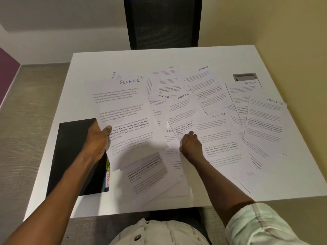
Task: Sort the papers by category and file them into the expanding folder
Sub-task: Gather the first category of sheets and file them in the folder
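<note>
The left hand (96, 138) has a FINANCE sheet (123, 110) pinched at its left edge, thumb on top, lifted clear of the spread so its heading reads at a glance — probably the start of a finance pile. The right hand (190, 144) rests on the loose papers (219, 131) with fingers curled at the corner of another sheet marked FINA…; whether that grip has closed on it I cannot tell. The black folder (74, 156) lies shut at the worktop's (203, 55) left, tabs toward the papers — handy for filing. Headings I can count: two FINANCE, two ADMIN, five SPORTS, one HR.
</note>
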A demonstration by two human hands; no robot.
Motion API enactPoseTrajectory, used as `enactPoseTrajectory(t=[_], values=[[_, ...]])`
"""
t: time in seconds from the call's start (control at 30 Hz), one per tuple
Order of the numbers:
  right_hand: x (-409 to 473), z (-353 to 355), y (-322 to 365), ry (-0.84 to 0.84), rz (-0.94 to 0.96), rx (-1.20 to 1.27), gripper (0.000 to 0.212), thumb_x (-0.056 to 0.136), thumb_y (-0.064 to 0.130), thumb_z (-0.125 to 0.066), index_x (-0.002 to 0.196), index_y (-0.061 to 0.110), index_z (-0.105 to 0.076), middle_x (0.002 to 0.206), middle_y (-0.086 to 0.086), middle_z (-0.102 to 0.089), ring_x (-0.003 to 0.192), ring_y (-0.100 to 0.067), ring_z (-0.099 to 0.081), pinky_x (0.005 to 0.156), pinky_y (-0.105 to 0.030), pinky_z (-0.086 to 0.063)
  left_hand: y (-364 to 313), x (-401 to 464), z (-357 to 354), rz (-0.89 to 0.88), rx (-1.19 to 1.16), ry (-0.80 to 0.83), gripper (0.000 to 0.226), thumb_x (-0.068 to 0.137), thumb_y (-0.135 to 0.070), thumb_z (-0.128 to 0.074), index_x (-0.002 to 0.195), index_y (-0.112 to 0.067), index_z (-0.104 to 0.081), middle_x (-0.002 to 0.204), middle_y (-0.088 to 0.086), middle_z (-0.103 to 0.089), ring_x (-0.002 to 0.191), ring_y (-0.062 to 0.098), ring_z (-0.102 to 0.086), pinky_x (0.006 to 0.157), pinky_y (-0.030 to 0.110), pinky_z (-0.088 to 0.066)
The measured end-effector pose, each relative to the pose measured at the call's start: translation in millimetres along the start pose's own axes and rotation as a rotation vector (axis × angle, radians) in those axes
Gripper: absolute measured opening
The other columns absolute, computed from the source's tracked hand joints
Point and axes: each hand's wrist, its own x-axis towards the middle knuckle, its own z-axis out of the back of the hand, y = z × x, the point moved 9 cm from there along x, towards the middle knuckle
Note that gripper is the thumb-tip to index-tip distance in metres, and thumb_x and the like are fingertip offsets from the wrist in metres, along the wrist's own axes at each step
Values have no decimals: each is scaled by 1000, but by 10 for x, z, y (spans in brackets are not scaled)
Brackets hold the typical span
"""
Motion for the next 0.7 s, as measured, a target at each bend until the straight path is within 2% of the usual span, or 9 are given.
enactPoseTrajectory(t=[0.07,0.13,0.27,0.33,0.37,0.47,0.53,0.6,0.7], values=[[51,62,11,-96,35,-91,24,64,4,-77,70,7,-55,71,-10,-53,57,-22,-54,39,-25,-39,3,39,15,-2,1,16,36,101,0,-46,131,-17,-57,119,-4,-69,106,18,-68,91,41,-55],[56,133,-7,-168,43,-150,26,64,6,-79,72,10,-55,67,-7,-52,52,-19,-52,38,-23,-39,6,65,34,-3,3,23,37,101,0,-47,133,-16,-56,122,-2,-68,110,20,-67,94,42,-54],[-3,261,-179,-244,-136,-108,23,74,13,-73,88,10,-56,75,-7,-53,62,-22,-54,46,-28,-38,28,82,62,-12,0,33,39,101,1,-47,135,-15,-54,125,-1,-67,111,20,-66,95,42,-53],[-100,216,-298,-198,-328,-2,34,72,20,-72,97,6,-55,82,-9,-54,67,-25,-55,51,-30,-40,60,112,84,-10,13,36,39,100,1,-47,135,-16,-54,125,-1,-67,112,21,-66,94,43,-54],[-185,162,-330,-161,-414,67,47,72,26,-72,108,1,-54,89,-13,-57,72,-28,-57,53,-31,-43,77,127,87,-9,14,37,39,100,1,-48,135,-16,-54,125,-1,-67,112,21,-66,95,43,-53],[-495,-104,-296,29,-662,351,85,84,44,-65,141,-7,-29,129,-26,-48,107,-38,-55,79,-42,-51,113,164,78,-15,15,25,41,100,2,-48,137,-16,-53,123,-4,-66,111,17,-65,98,41,-51],[-689,-183,-214,76,-772,402,85,81,51,-66,136,-3,-31,129,-22,-47,114,-35,-51,85,-42,-50,118,189,51,-23,27,32,42,100,1,-49,138,-16,-53,124,-6,-66,111,14,-64,100,40,-50],[-771,-206,-93,82,-777,383,84,77,55,-69,131,0,-36,127,-20,-48,114,-34,-49,89,-42,-49,118,209,21,-26,43,44,41,100,-2,-50,138,-17,-52,127,-4,-65,113,16,-63,101,42,-49],[-804,-242,58,132,-772,400,92,74,53,-75,135,-1,-32,131,-22,-44,119,-35,-45,94,-40,-47,126,219,3,-22,57,42,40,101,-5,-50,139,-17,-51,132,-1,-63,116,20,-62,101,45,-49]])
